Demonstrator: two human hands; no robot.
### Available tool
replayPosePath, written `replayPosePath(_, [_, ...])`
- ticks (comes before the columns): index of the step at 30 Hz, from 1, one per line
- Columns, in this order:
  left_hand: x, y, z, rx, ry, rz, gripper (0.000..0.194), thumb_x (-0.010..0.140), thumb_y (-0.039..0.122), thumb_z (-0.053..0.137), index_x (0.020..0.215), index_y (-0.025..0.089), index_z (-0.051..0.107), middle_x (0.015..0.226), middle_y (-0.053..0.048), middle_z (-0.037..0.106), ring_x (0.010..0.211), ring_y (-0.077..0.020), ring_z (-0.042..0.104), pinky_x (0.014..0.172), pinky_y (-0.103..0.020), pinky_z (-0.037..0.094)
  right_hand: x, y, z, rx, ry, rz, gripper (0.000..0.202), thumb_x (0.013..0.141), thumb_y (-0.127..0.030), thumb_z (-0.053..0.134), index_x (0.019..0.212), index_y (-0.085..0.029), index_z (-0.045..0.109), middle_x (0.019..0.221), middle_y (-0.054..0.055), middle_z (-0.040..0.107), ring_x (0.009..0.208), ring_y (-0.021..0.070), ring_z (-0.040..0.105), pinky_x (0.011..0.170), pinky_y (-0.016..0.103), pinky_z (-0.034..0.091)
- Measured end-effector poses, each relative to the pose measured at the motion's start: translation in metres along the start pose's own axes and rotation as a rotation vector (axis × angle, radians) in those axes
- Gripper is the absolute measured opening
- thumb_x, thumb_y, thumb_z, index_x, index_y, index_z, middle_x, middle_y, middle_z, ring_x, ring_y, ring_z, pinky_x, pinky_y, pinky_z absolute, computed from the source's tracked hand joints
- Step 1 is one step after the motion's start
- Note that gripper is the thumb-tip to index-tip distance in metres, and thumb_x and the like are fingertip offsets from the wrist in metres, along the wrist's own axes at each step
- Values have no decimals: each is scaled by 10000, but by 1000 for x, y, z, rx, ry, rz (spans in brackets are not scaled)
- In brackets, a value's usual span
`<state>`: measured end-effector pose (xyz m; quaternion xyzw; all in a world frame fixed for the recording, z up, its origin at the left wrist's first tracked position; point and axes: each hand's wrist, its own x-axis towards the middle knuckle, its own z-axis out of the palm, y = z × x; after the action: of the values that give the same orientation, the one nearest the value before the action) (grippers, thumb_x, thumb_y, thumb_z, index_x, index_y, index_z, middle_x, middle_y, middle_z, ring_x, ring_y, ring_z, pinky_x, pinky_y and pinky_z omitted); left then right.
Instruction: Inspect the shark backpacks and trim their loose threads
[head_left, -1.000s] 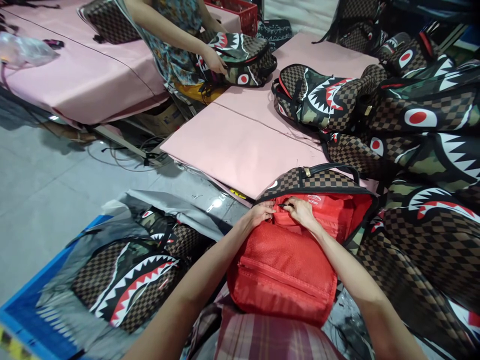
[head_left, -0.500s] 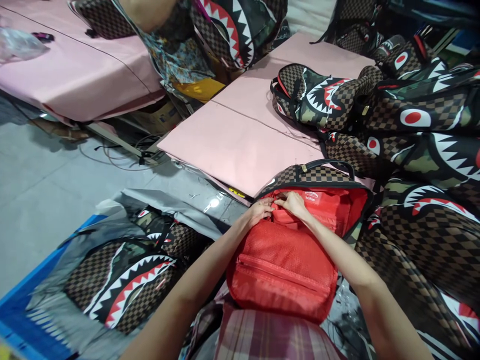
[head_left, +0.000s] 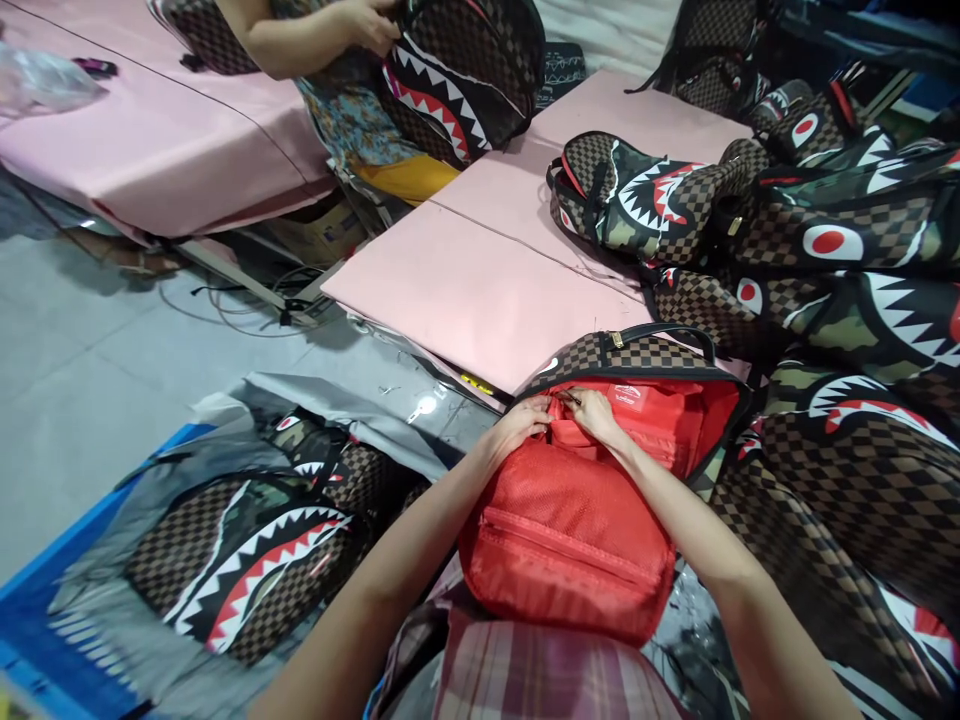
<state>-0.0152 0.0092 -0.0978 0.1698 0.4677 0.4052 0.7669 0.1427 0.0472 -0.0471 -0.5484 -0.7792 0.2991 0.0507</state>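
Observation:
An unzipped backpack [head_left: 660, 352] with a checkered outside lies at the table's near edge, its red-lined flap [head_left: 570, 530] folded down over my lap. At the left side of its opening, my left hand [head_left: 521, 420] pinches the red lining. Close beside it, my right hand [head_left: 592, 412] has its fingers closed around a small dark thing, too small to make out. The fingertips of both hands nearly meet. A white printed mark shows on the lining beyond my right hand.
Checkered shark-mouth backpacks [head_left: 847, 240] are piled on the right of the pink table [head_left: 465, 290]. At the lower left a blue crate [head_left: 45, 610] with grey sheeting holds more backpacks. Across the table, a person [head_left: 345, 110] holds another backpack [head_left: 465, 80].
The other person's backpack has shifted left and tilted, and that person's hand now shows on it. My hands stay at nearly the same spot on the lining.

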Motion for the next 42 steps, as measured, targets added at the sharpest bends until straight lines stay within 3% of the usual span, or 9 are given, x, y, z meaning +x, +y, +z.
replayPosePath(4, [0, 0, 0, -4, 10, -3, 358, 573, -32, 617, 885, 143, 599, 900, -40, 589, 693, -90, 569, 610, -187, 448, -1, 3, 0, 28, -41, -68, 275, 784, -108, 473, 854, -237, 706, 947, -6, 701, 851, 149, 640, 729, 194, 441])
replayPosePath(9, [0, 0, 0, -4, 14, -3, 367, 563, -44, 592, 884, 134, 603, 867, -36, 590, 690, -95, 574, 598, -188, 449, -1, 3, -1, 49, -16, -76, 373, 810, -91, 409, 1056, -225, 655, 1051, 13, 673, 928, 150, 623, 769, 208, 446])
replayPosePath(13, [0, 1, 1, -9, 21, -3, 345, 564, -39, 607, 862, 134, 607, 860, -35, 595, 696, -98, 573, 598, -190, 451, -3, 2, -1, 39, -38, -90, 353, 759, -45, 435, 899, -230, 701, 961, -7, 695, 873, 147, 632, 770, 206, 445])
replayPosePath(18, [-1, 1, 1, -10, 32, -3, 336, 562, -47, 616, 846, 132, 612, 868, -40, 598, 697, -96, 565, 605, -193, 452, 3, 1, -3, 1, -5, -121, 344, 862, -126, 401, 1111, -205, 625, 1139, 37, 637, 974, 143, 603, 810, 214, 434])
replayPosePath(22, [-1, 3, 2, -6, 30, -11, 312, 566, -43, 611, 824, 132, 618, 856, -34, 597, 693, -95, 565, 597, -192, 446, 15, -3, -2, -53, -58, -162, 244, 870, -193, 451, 958, -191, 680, 1053, 57, 667, 958, 159, 604, 790, 211, 417])
replayPosePath(28, [-1, 4, 4, 7, 51, -16, 267, 547, -54, 593, 756, 111, 614, 764, -21, 580, 626, -84, 550, 563, -191, 437, 12, -7, -2, -116, -87, -115, 274, 809, -89, 447, 1021, -107, 619, 1017, 167, 647, 923, 221, 604, 766, 255, 398])
replayPosePath(32, [-1, 4, 4, -6, 63, -12, 289, 558, -51, 577, 787, 124, 607, 775, -12, 578, 616, -80, 552, 555, -192, 434, -3, 2, -7, -75, -125, -137, 182, 856, -202, 463, 892, -150, 634, 877, 73, 678, 808, 173, 623, 697, 209, 395])
replayPosePath(36, [0, 3, 2, -5, 60, -20, 322, 563, -47, 595, 832, 129, 596, 827, -24, 592, 627, -83, 561, 566, -198, 436, -5, 11, -8, -22, -55, -53, 307, 924, -297, 373, 914, -137, 635, 780, 55, 687, 720, 158, 633, 635, 206, 408])
replayPosePath(42, [-1, 3, 1, 16, 37, -20, 332, 573, -16, 625, 871, 126, 594, 833, -35, 596, 655, -81, 559, 598, -195, 441, 10, 4, 0, 26, -2, -28, 204, 867, -253, 507, 987, -185, 658, 886, 39, 709, 798, 144, 650, 698, 192, 428])
